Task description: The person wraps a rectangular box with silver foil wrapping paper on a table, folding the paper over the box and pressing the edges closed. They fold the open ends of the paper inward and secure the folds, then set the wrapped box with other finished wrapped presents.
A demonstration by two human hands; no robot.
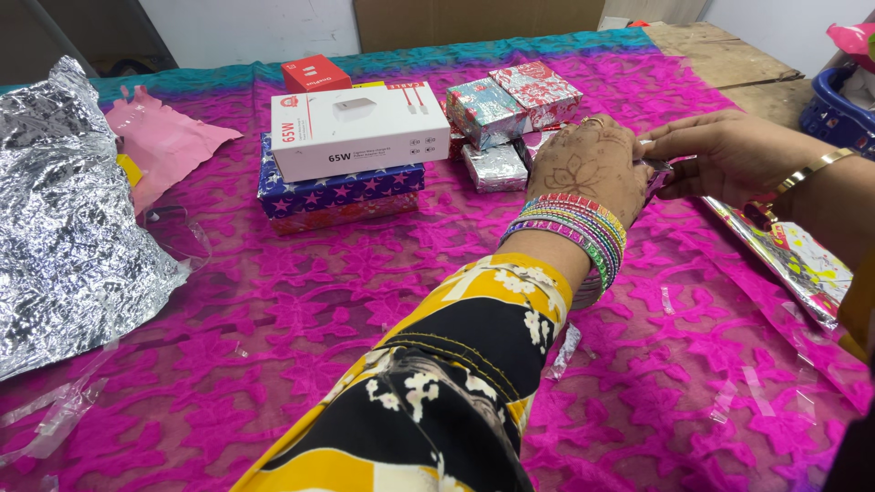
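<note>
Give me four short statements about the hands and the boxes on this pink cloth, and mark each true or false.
1. The left hand wears many coloured bangles. True.
2. The white box lies under the star-patterned box. False: it lies on top of it.
3. The right hand meets the left hand at a small wrapped item. True.
4. The crumpled silver foil lies at the right edge. False: it is at the left.

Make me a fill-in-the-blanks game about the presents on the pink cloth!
1. The white box sits on a blue box covered in ____.
2. The left hand wears many colourful ____ at the wrist.
3. At the left lies a big crumpled ____ foil sheet.

Missing words: stars; bangles; silver
</note>
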